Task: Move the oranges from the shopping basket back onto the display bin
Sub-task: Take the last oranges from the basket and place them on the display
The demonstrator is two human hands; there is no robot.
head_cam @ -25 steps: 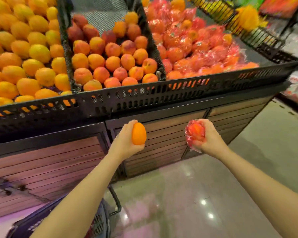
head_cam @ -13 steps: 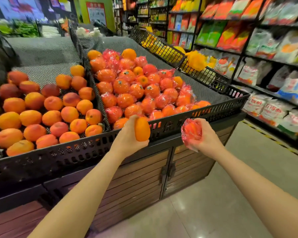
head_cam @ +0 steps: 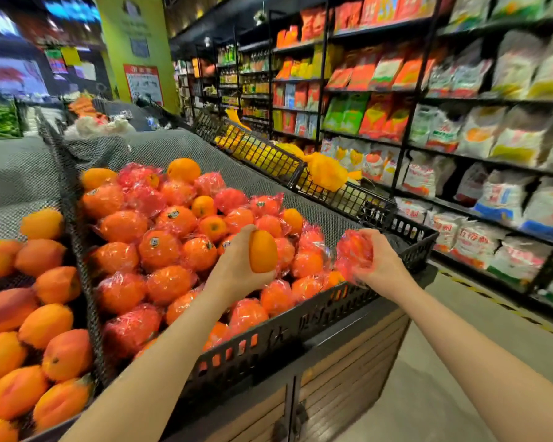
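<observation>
My left hand (head_cam: 237, 266) cups a bare orange (head_cam: 262, 252), my right hand (head_cam: 375, 261) grips a wrapped orange (head_cam: 353, 250) (slippery film, I judge) above the display bin (head_cam: 300, 327); both firm, round, palm-held.

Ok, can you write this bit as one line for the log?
left hand: holds bare orange | right hand: holds wrapped orange | both over display bin | not placed yet

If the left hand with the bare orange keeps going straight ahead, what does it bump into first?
Probably the heap of wrapped oranges in the display bin. The left hand, gripping the bare orange, already seems over it, though depth is unclear.
</observation>
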